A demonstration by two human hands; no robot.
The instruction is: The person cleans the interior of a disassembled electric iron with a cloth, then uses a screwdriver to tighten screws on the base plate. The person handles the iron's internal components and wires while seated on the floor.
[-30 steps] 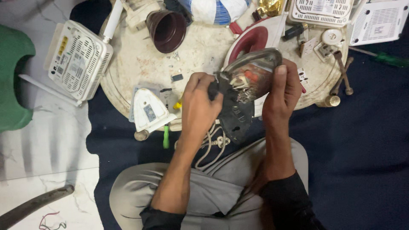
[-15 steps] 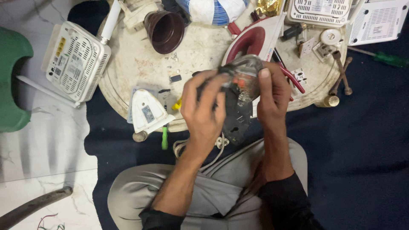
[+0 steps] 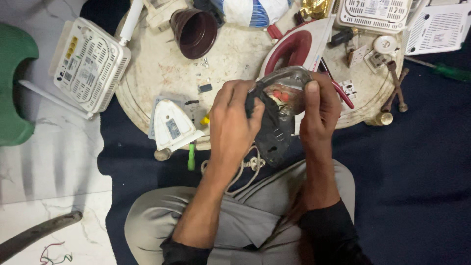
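Dim, even overhead light; soft, slightly blurred.

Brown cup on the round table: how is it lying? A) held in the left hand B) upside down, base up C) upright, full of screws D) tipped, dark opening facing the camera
D. The brown cup lies at the far side of the round table, its dark hollow inside in view; both hands are away from it, on the iron base.

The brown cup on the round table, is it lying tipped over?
No, the brown cup stands upright with its open mouth facing up.
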